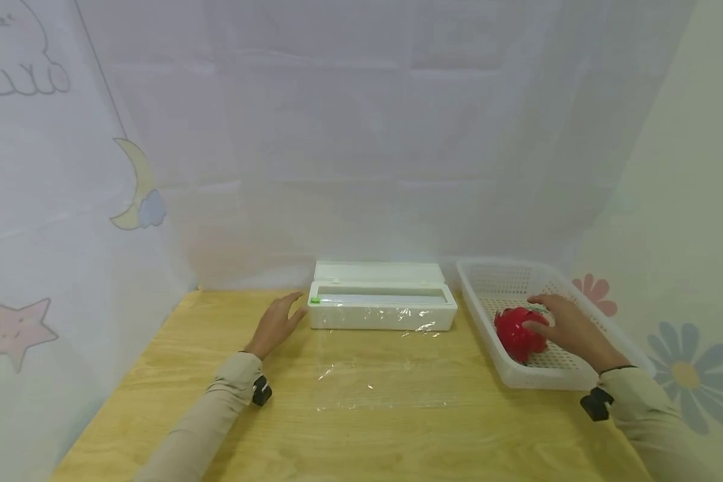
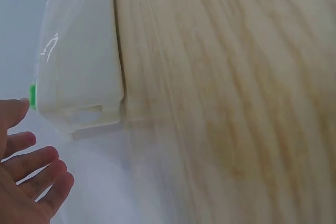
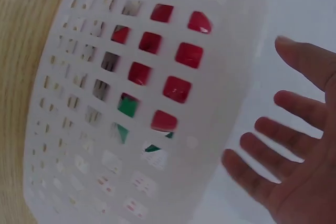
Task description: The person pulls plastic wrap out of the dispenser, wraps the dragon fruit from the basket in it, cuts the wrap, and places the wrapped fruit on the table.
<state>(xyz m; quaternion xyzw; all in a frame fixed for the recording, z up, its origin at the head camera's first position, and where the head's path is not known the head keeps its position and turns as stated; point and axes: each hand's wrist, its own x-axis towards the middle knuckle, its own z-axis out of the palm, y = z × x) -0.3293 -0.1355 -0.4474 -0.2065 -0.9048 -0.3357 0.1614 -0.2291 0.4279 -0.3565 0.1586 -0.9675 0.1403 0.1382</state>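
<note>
Beige sleeves (image 1: 195, 422) nearest, right hand (image 1: 566, 327) splayed over the basket (image 1: 548, 379), red fruit (image 1: 517, 335) inside it, left hand (image 1: 274, 327) relaxed well left of it; cupping the fruit's sides should hold surest.

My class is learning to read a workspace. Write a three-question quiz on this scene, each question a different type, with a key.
1. Fill the gap: Clear film runs from the white box and lies over the wooden ____.

2. True or false: the white box is closed.

3. Which of these lies in the basket, by the right hand?
A) a yellow cup
B) a red fruit-like object
C) a blue ball

Key:
1. table
2. False: its lid stands raised.
3. B
</note>
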